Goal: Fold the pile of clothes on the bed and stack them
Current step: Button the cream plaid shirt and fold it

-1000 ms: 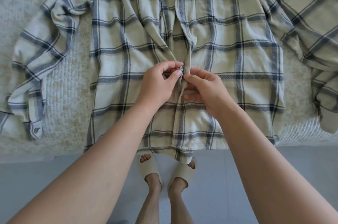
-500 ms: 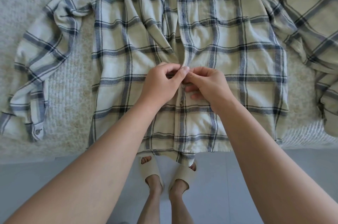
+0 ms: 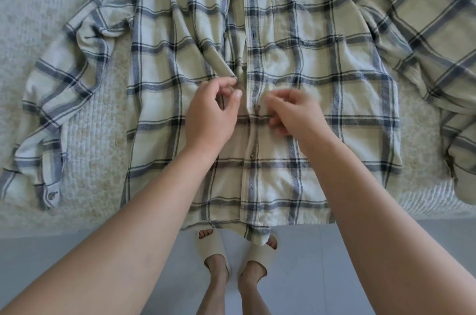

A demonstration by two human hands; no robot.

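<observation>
A plaid shirt (image 3: 322, 108) is spread flat, front up, on the white bed (image 3: 85, 150), with its bottom edge hung a little over the bed's near edge and its sleeves laid out to both sides. Just left of the shirt's button strip, a small fold of the open front edge is pinched between the thumb and finger of the left hand (image 3: 212, 113). Just right of the same strip, beside a closed button (image 3: 256, 108), the right hand (image 3: 293, 115) is seen blurred with its fingers loosely curled, and whether any cloth is held by it cannot be told.
</observation>
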